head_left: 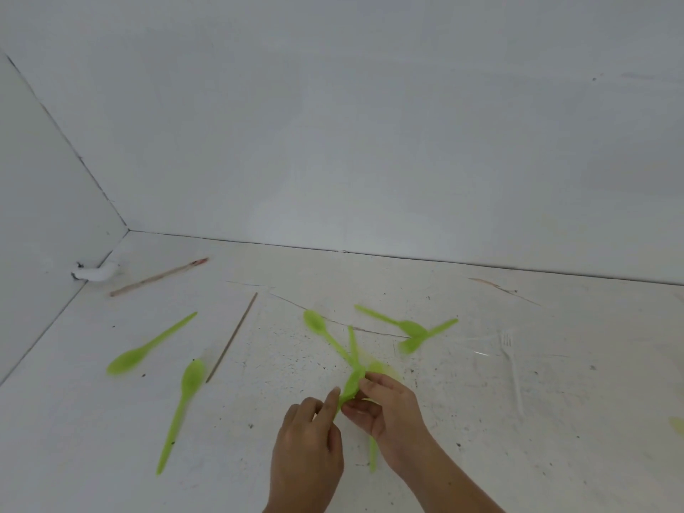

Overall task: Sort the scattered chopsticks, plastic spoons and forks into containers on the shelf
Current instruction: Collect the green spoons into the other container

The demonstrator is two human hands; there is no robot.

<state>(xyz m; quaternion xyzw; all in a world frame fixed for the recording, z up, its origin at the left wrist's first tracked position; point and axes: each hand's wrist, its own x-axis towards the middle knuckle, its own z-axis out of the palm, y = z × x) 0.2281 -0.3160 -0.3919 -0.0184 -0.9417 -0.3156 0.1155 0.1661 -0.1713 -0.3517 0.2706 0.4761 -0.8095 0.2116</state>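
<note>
White floor (481, 457) at wall corner (127, 229); hands (307, 449) (392, 412) on green spoons (351, 383), centre-front.

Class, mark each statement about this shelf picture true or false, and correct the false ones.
1. The right hand grips a bunch of green plastic cutlery. True.
2. The clear plastic fork lies left of the right hand. False: it lies to that hand's right.
3. A wooden chopstick with a red-marked end lies near the back-left corner. True.
4. A container stands beside the fork. False: no container is in view.
</note>
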